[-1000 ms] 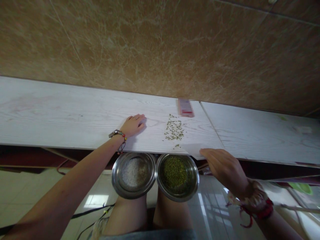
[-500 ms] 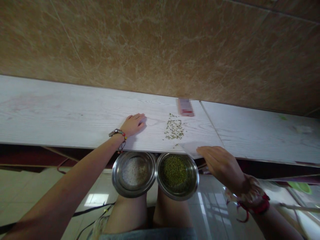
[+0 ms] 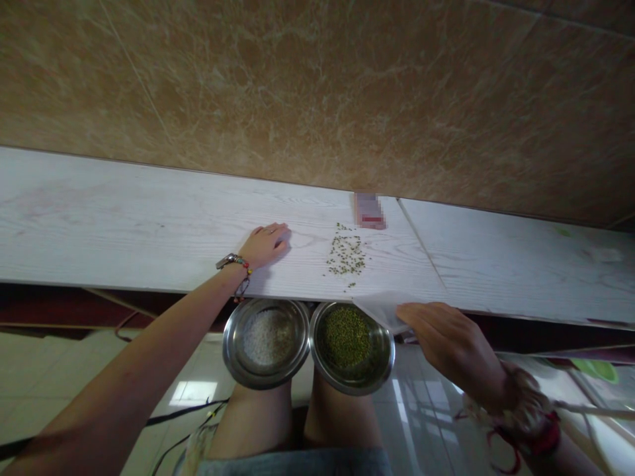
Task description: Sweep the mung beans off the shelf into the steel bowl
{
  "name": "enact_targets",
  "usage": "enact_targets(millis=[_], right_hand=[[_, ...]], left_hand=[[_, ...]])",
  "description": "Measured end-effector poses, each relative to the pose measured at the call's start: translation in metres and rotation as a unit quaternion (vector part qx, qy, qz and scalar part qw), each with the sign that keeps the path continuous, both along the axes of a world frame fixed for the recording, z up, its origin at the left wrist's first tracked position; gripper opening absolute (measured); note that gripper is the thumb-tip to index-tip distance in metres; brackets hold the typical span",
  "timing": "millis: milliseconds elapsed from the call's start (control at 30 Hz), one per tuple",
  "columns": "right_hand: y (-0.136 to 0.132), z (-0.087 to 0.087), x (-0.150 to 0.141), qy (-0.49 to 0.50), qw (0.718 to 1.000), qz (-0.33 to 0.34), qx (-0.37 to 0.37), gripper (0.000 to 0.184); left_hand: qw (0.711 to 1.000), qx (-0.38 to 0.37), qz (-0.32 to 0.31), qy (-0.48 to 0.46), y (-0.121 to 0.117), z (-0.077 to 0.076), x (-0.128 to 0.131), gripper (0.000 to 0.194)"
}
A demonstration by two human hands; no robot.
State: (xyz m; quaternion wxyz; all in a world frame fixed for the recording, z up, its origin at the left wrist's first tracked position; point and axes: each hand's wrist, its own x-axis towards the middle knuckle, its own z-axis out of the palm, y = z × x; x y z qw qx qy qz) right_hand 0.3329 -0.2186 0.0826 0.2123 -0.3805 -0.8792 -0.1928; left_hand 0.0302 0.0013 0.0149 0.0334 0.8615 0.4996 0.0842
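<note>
My left hand (image 3: pixel 265 246) lies on the white wood-grain table, fingers stretched out, holding nothing. Between the fingers of my right hand (image 3: pixel 449 337) is a thin, translucent whitish sheet (image 3: pixel 384 309); it reaches over the table's front edge and the rim of the right bowl. Small green beans, like mung beans (image 3: pixel 346 256), are scattered on the table between my hands. Below the edge, one steel bowl (image 3: pixel 389 360) holds many green beans. Beside it, a second steel bowl (image 3: pixel 231 360) holds white grains that look like rice. Both bowls rest on my thighs.
A blurred-out phone-like object (image 3: pixel 370 213) lies beyond the beans, near the brown marbled wall (image 3: pixel 297 92). A seam crosses the table (image 3: pixel 124 225) on the right. Something green (image 3: pixel 595 370) stands low at the far right.
My right hand has moved toward me and slightly right, drawing the sheet from the tabletop to over the edge by the bean bowl. My left hand stays put.
</note>
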Motion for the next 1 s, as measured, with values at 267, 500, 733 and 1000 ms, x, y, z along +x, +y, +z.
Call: enact_targets(millis=[267, 500, 733, 1000], right_hand=[[0.01, -0.002, -0.005, -0.017, 0.999, -0.031, 0.01, 0.029], [0.01, -0.002, -0.009, -0.021, 1.0, -0.019, 0.014, 0.03], [-0.006, 0.004, -0.011, -0.001, 1.0, 0.015, -0.002, 0.031], [0.009, 0.006, -0.014, -0.037, 0.999, 0.002, 0.0, 0.032]], left_hand=[[1.0, 0.0, 0.0, -0.003, 0.001, -0.001, -0.001, 0.046], [1.0, -0.002, -0.002, -0.013, 0.001, -0.002, -0.002, 0.046], [1.0, -0.004, 0.002, -0.013, 0.001, -0.001, -0.002, 0.046], [1.0, -0.004, 0.002, -0.012, 0.0, 0.0, -0.001, 0.046]])
